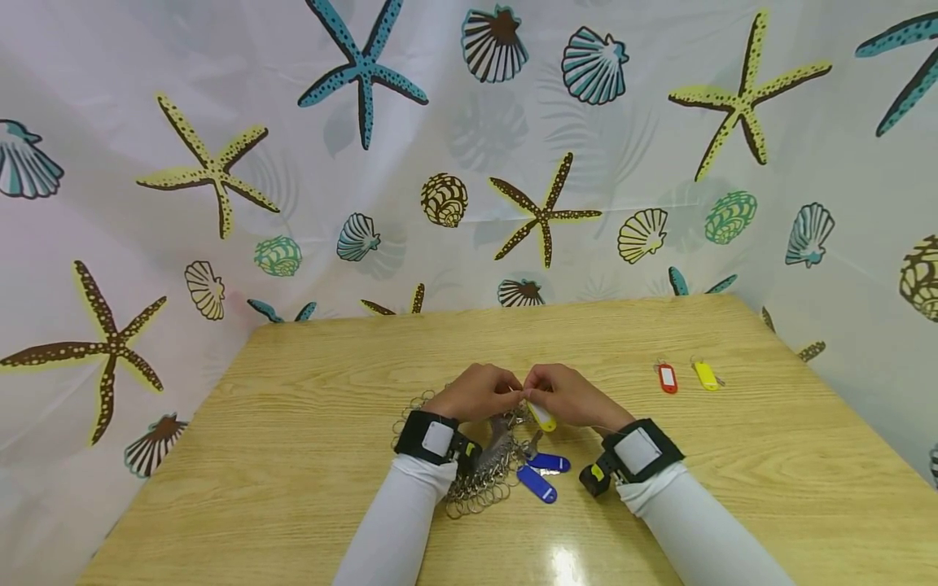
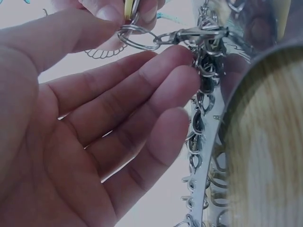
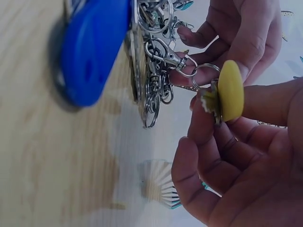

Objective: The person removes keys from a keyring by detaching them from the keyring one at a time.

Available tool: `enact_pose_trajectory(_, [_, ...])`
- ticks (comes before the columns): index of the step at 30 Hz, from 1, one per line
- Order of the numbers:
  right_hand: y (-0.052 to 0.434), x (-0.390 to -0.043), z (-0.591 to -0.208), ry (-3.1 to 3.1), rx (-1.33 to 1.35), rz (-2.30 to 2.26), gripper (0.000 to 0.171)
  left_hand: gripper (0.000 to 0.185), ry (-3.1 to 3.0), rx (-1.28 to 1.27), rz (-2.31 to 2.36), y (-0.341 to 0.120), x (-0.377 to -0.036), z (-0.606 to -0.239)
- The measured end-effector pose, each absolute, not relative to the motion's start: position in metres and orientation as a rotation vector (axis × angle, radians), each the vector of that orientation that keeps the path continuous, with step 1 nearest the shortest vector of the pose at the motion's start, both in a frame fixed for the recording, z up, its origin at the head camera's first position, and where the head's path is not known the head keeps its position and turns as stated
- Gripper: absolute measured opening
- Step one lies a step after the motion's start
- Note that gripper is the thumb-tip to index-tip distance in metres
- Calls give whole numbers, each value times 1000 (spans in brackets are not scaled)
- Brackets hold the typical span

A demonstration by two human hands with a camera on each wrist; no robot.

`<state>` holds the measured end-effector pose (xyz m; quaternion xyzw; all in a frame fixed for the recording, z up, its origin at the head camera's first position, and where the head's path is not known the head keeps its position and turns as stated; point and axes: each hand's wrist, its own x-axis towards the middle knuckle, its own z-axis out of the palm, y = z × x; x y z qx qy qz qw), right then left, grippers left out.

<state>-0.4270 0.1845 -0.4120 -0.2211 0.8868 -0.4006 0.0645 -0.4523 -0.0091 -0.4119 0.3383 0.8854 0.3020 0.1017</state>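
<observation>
In the head view both hands meet over the wooden table. My right hand (image 1: 570, 395) pinches a yellow key tag (image 3: 231, 90) with a toothed key (image 3: 211, 101) lying against it. Thumb and fingers of my left hand (image 1: 476, 392) pinch at a split ring (image 2: 137, 38), which runs through the end of a small metal clasp (image 2: 194, 34). That clasp belongs to a curved metal key holder (image 1: 495, 449), hung with several clasps and rings. Two blue key tags (image 1: 537, 483) with keys lie at the holder's right side. The left fingertips partly hide the split ring.
Farther right on the table (image 1: 293, 456) lie a red key tag (image 1: 668, 378) and another yellow key tag (image 1: 706, 375), each with a ring. A patterned cloth (image 1: 440, 122) with starfish and shells hangs behind and beside the table.
</observation>
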Motion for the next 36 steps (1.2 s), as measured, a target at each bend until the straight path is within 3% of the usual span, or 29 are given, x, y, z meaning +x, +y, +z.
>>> enact_pose_trajectory(36, [184, -427, -413, 2681, -745, -1206, 7, 17, 2619, 979, 899, -8, -455, -413])
